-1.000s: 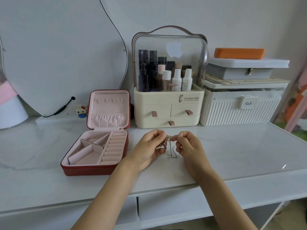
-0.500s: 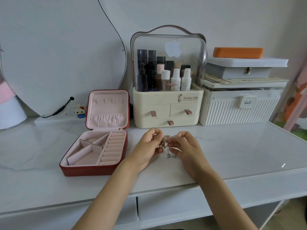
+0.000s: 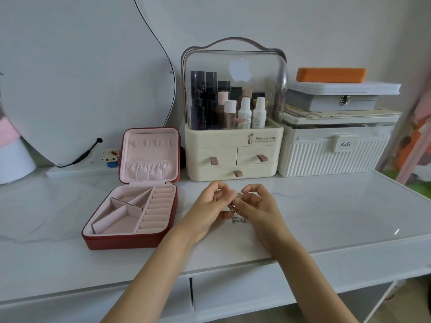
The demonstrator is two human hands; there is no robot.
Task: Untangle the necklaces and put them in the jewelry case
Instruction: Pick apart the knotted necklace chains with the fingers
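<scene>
Metal necklaces (image 3: 235,209) (tangled), pinched between left hand (image 3: 210,206), right hand (image 3: 258,206)

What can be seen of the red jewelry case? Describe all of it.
The jewelry case is square, dark red outside and lined in pale pink. It lies open on the white table, lid upright at the back with a gathered pocket and a row of small tabs. The base holds angled dividers on the left and ring rolls on the right, with no jewelry visible inside. It sits left of the left hand, untouched.
</scene>
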